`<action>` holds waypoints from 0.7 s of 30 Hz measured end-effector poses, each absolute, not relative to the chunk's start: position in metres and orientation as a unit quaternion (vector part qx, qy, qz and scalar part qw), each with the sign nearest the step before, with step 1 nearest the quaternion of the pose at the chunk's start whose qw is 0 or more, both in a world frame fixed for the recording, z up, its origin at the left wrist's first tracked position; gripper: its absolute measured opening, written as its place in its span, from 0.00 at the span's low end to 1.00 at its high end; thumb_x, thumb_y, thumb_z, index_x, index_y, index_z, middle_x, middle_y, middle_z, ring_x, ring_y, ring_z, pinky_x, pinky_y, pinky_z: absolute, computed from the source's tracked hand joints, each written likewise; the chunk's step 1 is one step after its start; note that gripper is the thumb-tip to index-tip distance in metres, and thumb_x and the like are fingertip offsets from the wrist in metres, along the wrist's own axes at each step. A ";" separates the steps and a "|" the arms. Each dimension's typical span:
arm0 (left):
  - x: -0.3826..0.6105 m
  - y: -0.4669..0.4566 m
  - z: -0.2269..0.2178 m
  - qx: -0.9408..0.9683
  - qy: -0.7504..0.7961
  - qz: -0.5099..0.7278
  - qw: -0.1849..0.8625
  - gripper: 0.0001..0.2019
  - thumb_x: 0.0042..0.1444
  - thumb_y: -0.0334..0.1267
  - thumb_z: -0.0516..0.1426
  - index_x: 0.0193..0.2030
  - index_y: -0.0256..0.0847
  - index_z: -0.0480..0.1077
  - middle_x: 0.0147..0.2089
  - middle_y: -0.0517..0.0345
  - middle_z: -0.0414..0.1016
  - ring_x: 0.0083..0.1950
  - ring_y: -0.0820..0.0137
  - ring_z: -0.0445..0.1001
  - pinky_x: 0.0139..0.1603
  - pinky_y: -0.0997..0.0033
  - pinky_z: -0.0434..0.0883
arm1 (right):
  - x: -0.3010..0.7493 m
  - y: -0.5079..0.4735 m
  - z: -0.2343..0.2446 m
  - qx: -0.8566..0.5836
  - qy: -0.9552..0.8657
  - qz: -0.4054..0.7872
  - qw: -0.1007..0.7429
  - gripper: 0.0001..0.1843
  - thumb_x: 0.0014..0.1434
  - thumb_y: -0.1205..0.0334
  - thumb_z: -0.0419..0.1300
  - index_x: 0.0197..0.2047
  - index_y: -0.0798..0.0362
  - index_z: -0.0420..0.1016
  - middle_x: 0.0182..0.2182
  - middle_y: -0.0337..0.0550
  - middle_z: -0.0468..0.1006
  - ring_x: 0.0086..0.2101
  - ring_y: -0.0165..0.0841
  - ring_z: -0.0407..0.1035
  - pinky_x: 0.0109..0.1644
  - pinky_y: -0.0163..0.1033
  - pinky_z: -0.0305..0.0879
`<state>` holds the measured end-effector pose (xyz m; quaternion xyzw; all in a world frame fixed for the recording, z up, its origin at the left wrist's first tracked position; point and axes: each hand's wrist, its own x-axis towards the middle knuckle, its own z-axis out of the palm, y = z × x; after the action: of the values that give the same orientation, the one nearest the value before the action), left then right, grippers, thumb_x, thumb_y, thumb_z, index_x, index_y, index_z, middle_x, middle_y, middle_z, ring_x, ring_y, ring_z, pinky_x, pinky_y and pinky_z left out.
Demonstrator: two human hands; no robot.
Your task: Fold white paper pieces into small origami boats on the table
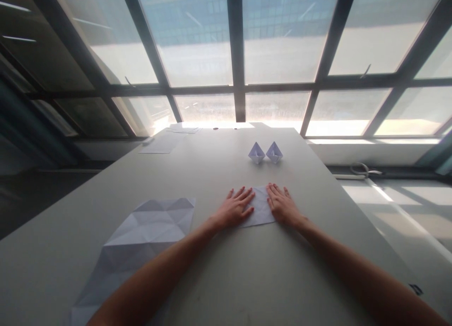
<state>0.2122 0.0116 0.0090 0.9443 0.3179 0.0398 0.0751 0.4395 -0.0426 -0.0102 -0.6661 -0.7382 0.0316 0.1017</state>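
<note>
A small white folded paper lies flat on the white table between my hands. My left hand rests on its left side, palm down with the fingers spread. On the right side, my right hand lies flat along the paper's edge, fingers stretched out and a little apart. Parts of the paper are hidden beneath both hands. Farther back stand two folded paper boats, a left one and a right one, side by side. Neither hand touches them.
A large creased paper sheet lies left of my hands, partly under my left forearm. More flat sheets lie at the table's far left. The table reaches toward tall windows. A coiled cable is beyond the right edge.
</note>
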 end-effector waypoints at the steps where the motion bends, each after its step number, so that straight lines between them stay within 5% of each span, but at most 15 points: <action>1: 0.212 0.012 0.009 0.944 0.317 0.043 0.076 0.30 0.68 0.57 0.40 0.73 0.52 0.45 0.75 0.61 0.41 0.75 0.60 0.38 0.71 0.47 0.39 | 0.440 -0.042 -0.010 -0.665 -0.739 0.031 0.103 0.30 0.69 0.59 0.38 0.71 0.60 0.50 0.70 0.50 0.48 0.68 0.39 0.40 0.70 0.54 0.34; 21: 0.209 0.016 0.007 0.947 0.300 0.068 0.093 0.29 0.67 0.53 0.44 0.73 0.49 0.48 0.74 0.59 0.44 0.75 0.63 0.42 0.73 0.53 0.42 | 0.439 -0.041 -0.010 -0.656 -0.746 0.026 0.116 0.30 0.68 0.59 0.40 0.70 0.61 0.53 0.69 0.52 0.51 0.68 0.39 0.43 0.70 0.53 0.37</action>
<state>0.2086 0.0157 0.0070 0.9470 0.2998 0.0685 0.0931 0.4387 -0.0411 -0.0096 -0.6556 -0.7457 0.0260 0.1160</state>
